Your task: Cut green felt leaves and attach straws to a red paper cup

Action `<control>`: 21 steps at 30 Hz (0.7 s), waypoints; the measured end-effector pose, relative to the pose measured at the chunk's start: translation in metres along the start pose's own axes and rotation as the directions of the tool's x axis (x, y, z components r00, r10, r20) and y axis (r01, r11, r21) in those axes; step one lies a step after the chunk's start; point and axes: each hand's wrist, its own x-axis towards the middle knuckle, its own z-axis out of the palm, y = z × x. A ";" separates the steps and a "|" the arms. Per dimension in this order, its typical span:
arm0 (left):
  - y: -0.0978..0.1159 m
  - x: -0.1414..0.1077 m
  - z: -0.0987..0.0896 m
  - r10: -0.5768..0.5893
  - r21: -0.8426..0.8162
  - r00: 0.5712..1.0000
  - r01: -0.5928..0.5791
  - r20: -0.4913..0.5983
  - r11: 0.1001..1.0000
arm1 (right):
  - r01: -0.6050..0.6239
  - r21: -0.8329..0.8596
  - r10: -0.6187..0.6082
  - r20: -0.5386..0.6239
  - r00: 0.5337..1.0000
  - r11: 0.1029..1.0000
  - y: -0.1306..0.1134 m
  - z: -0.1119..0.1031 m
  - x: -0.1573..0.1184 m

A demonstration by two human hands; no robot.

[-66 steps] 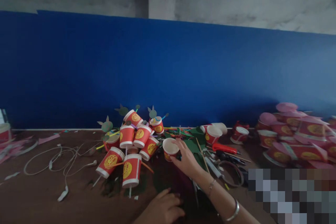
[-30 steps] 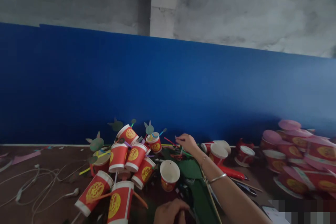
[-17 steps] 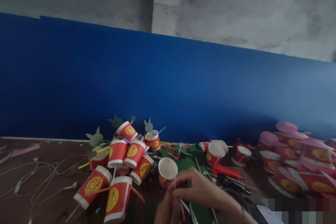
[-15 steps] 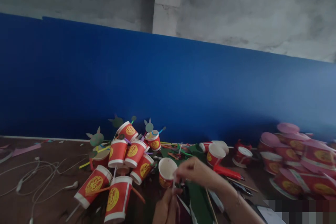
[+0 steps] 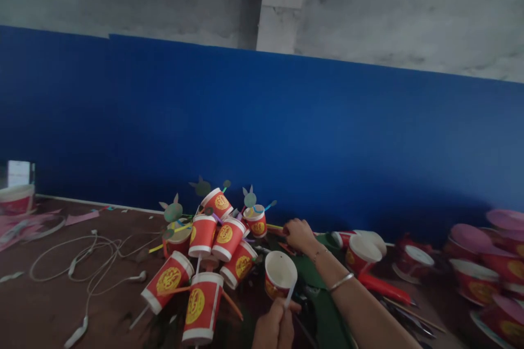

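My left hand (image 5: 275, 323), at the bottom centre, is closed on a thin white stick (image 5: 290, 295) that stands up in front of an open paper cup (image 5: 280, 272). Beyond that cup, my right hand (image 5: 299, 233) reaches over thin coloured strips near the blue panel; its fingers are bent down, and whether they hold anything is hidden. A bracelet and a bangle circle the right wrist and forearm. Left of my hands lies a pile of red paper cups (image 5: 202, 305) with yellow prints, some with sticks, coloured strips and green rabbit-head cutouts (image 5: 173, 211).
White earphones (image 5: 77, 332) with a looped cable lie at the left, with a phone (image 5: 18, 173) behind. A red-handled tool (image 5: 385, 288) and more cups are at the right, beside pink-topped cups (image 5: 470, 241). A blue panel (image 5: 262, 131) stands behind the table.
My right hand has left the white stick and moved away from me to the coloured strips. My left hand keeps the stick. The view has turned left.
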 end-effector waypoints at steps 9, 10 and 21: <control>0.004 0.000 0.001 0.101 -0.062 0.995 -0.099 0.021 0.993 | -0.010 0.479 0.149 -0.253 0.956 0.878 0.012 -0.033 0.000; 0.004 0.000 0.000 0.103 -0.055 0.995 -0.101 0.018 0.993 | 0.016 0.530 0.171 -0.302 0.938 0.848 0.011 -0.039 -0.001; 0.011 -0.001 0.005 -0.090 -0.391 0.988 0.133 0.128 0.911 | 0.446 0.427 -0.117 -0.606 0.787 0.786 -0.030 -0.076 -0.091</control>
